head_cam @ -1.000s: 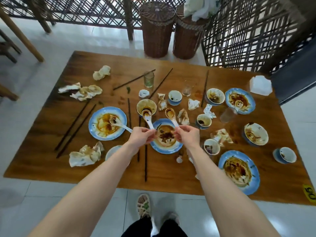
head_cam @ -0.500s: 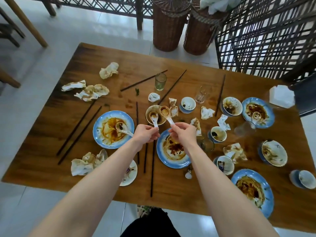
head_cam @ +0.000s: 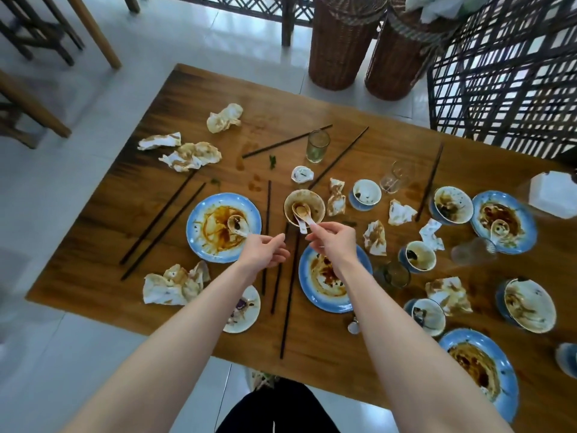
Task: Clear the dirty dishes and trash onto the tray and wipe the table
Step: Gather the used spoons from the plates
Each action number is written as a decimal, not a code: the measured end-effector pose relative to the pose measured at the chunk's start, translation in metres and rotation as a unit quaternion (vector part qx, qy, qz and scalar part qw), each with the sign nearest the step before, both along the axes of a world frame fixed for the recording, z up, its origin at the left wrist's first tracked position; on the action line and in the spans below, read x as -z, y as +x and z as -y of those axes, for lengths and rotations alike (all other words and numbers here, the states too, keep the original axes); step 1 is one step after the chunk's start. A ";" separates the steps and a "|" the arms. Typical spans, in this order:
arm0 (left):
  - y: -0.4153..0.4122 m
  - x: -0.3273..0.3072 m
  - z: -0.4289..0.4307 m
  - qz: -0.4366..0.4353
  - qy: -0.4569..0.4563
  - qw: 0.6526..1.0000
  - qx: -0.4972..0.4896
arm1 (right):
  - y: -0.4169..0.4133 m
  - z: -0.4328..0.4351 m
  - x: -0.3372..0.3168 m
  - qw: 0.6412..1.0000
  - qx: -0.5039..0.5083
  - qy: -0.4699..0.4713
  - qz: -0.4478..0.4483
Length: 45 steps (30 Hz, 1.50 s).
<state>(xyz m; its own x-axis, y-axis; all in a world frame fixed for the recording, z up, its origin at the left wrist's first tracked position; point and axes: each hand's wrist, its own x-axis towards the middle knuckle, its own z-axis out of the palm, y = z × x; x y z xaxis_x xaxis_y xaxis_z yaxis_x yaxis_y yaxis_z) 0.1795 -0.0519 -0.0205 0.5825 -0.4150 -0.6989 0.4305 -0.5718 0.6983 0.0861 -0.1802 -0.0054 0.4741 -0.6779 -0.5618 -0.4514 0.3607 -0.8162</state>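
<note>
The wooden table (head_cam: 312,345) is littered with dirty dishes. A small brown-stained bowl (head_cam: 317,204) holds two white soup spoons (head_cam: 300,211), nested one in the other. My right hand (head_cam: 334,242) pinches the handle end of one spoon at the bowl's near rim. My left hand (head_cam: 265,254) holds nothing, its fingers loosely apart beside the handle of another spoon (head_cam: 237,225), which lies on a sauce-smeared blue plate (head_cam: 199,214). A second blue plate (head_cam: 312,295) lies under my right wrist. I see no tray.
Dark chopsticks (head_cam: 288,295), crumpled stained napkins (head_cam: 175,284), glasses (head_cam: 318,146), small cups (head_cam: 365,193) and more bowls and blue plates (head_cam: 505,379) are scattered across the table. Two wicker baskets (head_cam: 340,42) stand on the floor beyond the far edge, with a lattice screen to their right.
Both hands carried their spoons into the small brown bowl. My left hand let go of its spoon and moved left toward the blue plate. The camera came closer to the table.
</note>
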 end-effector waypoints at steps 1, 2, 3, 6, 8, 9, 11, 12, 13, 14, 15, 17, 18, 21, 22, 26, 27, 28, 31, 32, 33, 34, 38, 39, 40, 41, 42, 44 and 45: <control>0.000 0.001 -0.005 0.006 0.006 1.000 -0.008 | 0.002 -0.001 0.001 1.000 -0.001 -0.003 -0.003; 0.001 0.002 -0.009 0.012 0.011 1.000 -0.013 | 0.003 -0.001 0.001 1.000 -0.001 -0.007 -0.006; 0.001 0.002 -0.014 0.019 0.017 0.999 -0.020 | 0.005 -0.002 0.001 1.000 -0.003 -0.010 -0.010; 0.001 0.004 -0.023 0.028 0.027 0.999 -0.037 | 0.007 -0.002 0.003 1.000 -0.003 -0.018 -0.017; 0.000 0.004 -0.026 0.027 0.031 0.998 -0.054 | 0.007 -0.003 0.004 1.000 -0.005 -0.019 -0.018; 0.000 0.004 -0.027 0.028 0.033 0.997 -0.064 | 0.008 -0.003 0.004 1.000 -0.007 -0.019 -0.019; 0.001 0.004 -0.027 0.032 0.042 0.995 -0.080 | 0.008 -0.005 0.004 1.000 -0.013 -0.018 -0.020; 0.001 0.004 -0.026 0.036 0.051 0.994 -0.085 | 0.008 -0.006 0.004 1.000 -0.014 -0.016 -0.020; 0.002 0.004 -0.026 0.042 0.061 0.993 -0.090 | 0.007 -0.007 0.004 1.000 -0.016 -0.016 -0.020; 0.003 0.005 -0.025 0.046 0.071 0.992 -0.093 | 0.007 -0.008 0.003 1.000 -0.018 -0.016 -0.020; 0.004 0.005 -0.025 0.050 0.081 0.991 -0.094 | 0.007 -0.008 0.003 0.999 -0.020 -0.017 -0.020; 0.006 0.006 -0.024 0.051 0.099 0.990 -0.085 | 0.006 -0.009 0.003 0.999 -0.019 -0.019 -0.018; 0.007 0.007 -0.023 0.049 0.108 0.990 -0.075 | 0.006 -0.010 0.003 1.000 -0.017 -0.020 -0.017; 0.008 0.008 -0.018 0.035 0.121 0.991 -0.054 | 0.003 -0.011 0.005 0.999 -0.007 -0.030 -0.014; 0.008 0.009 -0.016 0.029 0.123 0.991 -0.053 | 0.002 -0.011 0.007 0.999 -0.004 -0.034 -0.014; 0.007 0.011 -0.009 0.005 0.127 0.989 -0.072 | -0.004 -0.010 0.011 0.998 0.005 -0.049 -0.029; 0.007 0.012 -0.009 -0.002 0.126 0.989 -0.083 | -0.005 -0.011 0.012 0.998 0.006 -0.050 -0.033; 0.007 0.012 -0.007 -0.006 0.124 0.988 -0.089 | -0.006 -0.010 0.012 0.998 0.012 -0.051 -0.034; 0.007 0.009 -0.007 -0.009 0.103 0.988 -0.112 | -0.009 -0.010 0.011 0.998 0.019 -0.054 -0.029; 0.008 0.007 -0.008 -0.007 0.090 0.989 -0.118 | -0.011 -0.010 0.009 0.998 0.020 -0.056 -0.027; 0.008 0.004 -0.009 -0.006 0.075 0.989 -0.124 | -0.013 -0.010 0.007 0.998 0.021 -0.059 -0.024; 0.009 0.001 -0.009 -0.006 0.060 0.990 -0.128 | -0.014 -0.010 0.005 0.998 0.023 -0.061 -0.021; 0.010 -0.017 -0.002 0.012 0.015 0.995 -0.098 | -0.022 -0.006 -0.006 0.997 0.046 -0.067 -0.017; 0.009 -0.021 0.001 0.015 0.005 0.996 -0.091 | -0.024 -0.005 -0.007 0.996 0.051 -0.069 -0.019; 0.009 -0.025 0.004 0.018 -0.007 0.996 -0.085 | -0.025 -0.003 -0.010 0.996 0.058 -0.071 -0.019; 0.007 -0.030 0.008 0.021 -0.018 0.997 -0.076 | -0.029 -0.002 -0.013 0.995 0.067 -0.073 -0.017; 0.005 -0.033 0.012 0.024 -0.028 0.997 -0.065 | -0.032 0.000 -0.015 0.994 0.074 -0.074 -0.015; 0.001 -0.040 0.020 0.030 -0.035 0.998 -0.040 | -0.040 0.005 -0.020 0.993 0.087 -0.081 -0.019; -0.003 -0.045 0.024 0.032 -0.038 0.998 -0.026 | -0.046 0.008 -0.023 0.991 0.096 -0.085 -0.022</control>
